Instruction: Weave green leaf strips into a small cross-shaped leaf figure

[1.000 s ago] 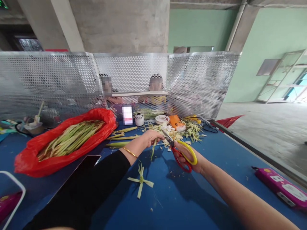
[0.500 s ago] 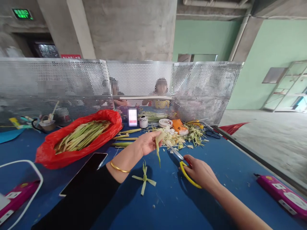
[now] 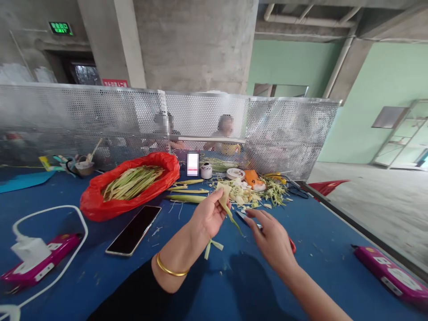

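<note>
My left hand (image 3: 207, 217), a gold bangle on its wrist, pinches a folded pale green leaf strip (image 3: 225, 196) above the blue table (image 3: 321, 240). My right hand (image 3: 272, 238) hovers just right of it with its fingers stretched toward the strip and nothing in them. Under that hand lie the scissors (image 3: 243, 217), blades pointing left and a bit of red handle showing at the right. A small woven leaf piece (image 3: 212, 246) rests on the table, partly hidden below my left hand.
A red bag of leaf strips (image 3: 133, 183) and a dark phone (image 3: 134, 229) lie to the left. Pink power strips sit at the left (image 3: 42, 264) and right (image 3: 391, 275) edges. Leaf scraps (image 3: 257, 191) pile before the perforated metal screen (image 3: 284, 129), with people seated behind it.
My right hand has laid the scissors on the table and opened above them. My left hand has lifted the leaf strip and turned it upright.
</note>
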A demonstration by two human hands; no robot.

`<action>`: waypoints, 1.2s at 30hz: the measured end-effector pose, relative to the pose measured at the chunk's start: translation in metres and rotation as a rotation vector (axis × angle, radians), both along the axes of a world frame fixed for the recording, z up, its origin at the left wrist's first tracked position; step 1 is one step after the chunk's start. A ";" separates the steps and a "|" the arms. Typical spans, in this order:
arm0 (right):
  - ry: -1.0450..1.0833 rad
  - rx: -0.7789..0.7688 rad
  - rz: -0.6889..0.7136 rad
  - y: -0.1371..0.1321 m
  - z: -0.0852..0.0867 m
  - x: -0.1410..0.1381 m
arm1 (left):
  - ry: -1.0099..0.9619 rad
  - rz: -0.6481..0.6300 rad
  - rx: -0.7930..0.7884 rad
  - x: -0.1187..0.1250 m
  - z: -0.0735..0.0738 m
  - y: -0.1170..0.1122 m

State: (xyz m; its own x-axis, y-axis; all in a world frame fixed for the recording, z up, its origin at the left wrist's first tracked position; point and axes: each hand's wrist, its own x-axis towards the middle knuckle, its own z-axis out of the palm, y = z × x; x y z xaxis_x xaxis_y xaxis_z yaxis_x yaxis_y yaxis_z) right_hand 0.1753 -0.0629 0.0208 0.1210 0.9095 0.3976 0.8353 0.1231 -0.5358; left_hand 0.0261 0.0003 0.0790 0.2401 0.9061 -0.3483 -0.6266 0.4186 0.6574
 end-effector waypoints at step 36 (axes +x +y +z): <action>0.038 0.053 0.426 -0.023 0.014 -0.014 | 1.139 -0.457 0.800 -0.043 -0.030 -0.031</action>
State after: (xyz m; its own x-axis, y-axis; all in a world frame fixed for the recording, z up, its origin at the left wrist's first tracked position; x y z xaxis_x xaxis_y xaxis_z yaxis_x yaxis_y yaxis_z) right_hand 0.1616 -0.0856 0.0347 -0.2457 0.8598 0.4476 0.6836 0.4811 -0.5489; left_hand -0.0171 -0.0309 0.0486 0.4979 0.8672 0.0062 0.4640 -0.2724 0.8430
